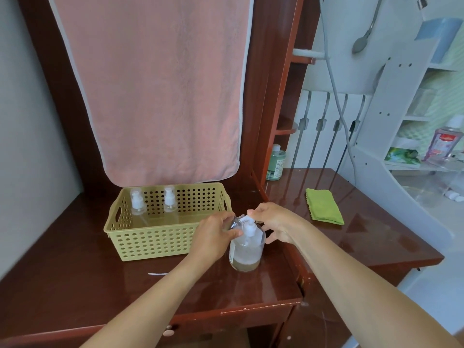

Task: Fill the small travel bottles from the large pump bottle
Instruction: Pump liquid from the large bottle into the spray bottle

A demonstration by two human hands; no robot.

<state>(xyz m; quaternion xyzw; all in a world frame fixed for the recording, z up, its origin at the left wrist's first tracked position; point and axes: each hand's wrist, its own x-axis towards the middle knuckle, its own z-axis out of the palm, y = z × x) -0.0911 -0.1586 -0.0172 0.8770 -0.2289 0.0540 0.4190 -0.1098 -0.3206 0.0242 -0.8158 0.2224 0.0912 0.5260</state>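
Observation:
A large clear pump bottle (247, 252) stands on the dark wooden tabletop with a little brownish liquid at its bottom. My left hand (213, 237) grips a small clear travel bottle (234, 223), tilted so that its open threaded neck lies by the white pump head (249, 229). My right hand (273, 223) curls over the pump from the right, fingertips on its top and thumb beside the bottle's shoulder. Two more small bottles with white pump tops (138, 207) (170, 202) stand upright in the yellow perforated basket (160, 247).
The basket sits just left of my hands, below a hanging pink towel (155, 84). A folded green cloth (324, 207) lies to the right on the tabletop. A green-tinted bottle (275, 163) stands at the back by the wooden upright. White shelves with toiletries fill the far right.

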